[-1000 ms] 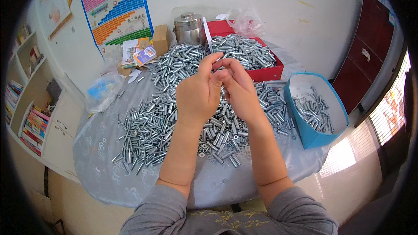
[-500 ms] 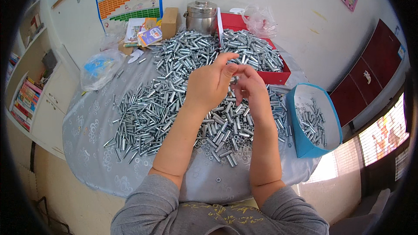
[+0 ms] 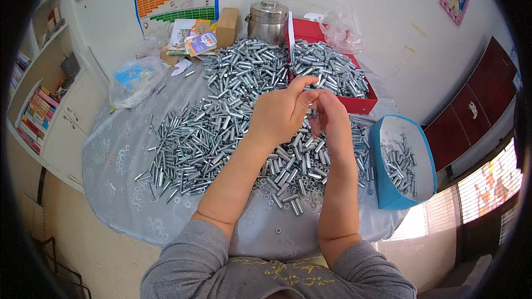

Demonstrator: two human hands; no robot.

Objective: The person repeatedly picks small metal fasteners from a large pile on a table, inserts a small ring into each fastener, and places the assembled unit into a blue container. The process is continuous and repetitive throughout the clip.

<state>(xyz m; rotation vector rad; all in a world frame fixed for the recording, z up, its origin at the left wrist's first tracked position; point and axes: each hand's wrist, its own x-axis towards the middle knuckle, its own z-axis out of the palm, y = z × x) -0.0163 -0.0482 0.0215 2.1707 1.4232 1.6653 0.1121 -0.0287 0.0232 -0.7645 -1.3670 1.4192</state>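
Note:
Above the middle of a big heap of silvery metal sleeves and bolts (image 3: 188, 144), my two hands meet with their fingertips close together. My left hand (image 3: 281, 112) is closed, thumb and index finger drawn together toward the right. Opposite it, my right hand (image 3: 334, 119) has its fingers bent inward. A bit of shiny metal shows between the fingers, but its shape is mostly hidden. Under and in front of the hands lie loose sleeves, small nuts and washers. One lone nut (image 3: 279, 231) rests near the table's front edge.
A red box (image 3: 360, 105) full of metal parts stands at the back, beside a steel pot (image 3: 267, 22). At the right is a blue fabric bin (image 3: 390, 202) with some parts inside. A plastic bag (image 3: 133, 91) lies back left on the grey tablecloth (image 3: 122, 188).
The view has shifted, so the scene sits slightly to the right and lower. My hands stay together; the metal piece between them shows less, and the right fingers have closed in slightly.

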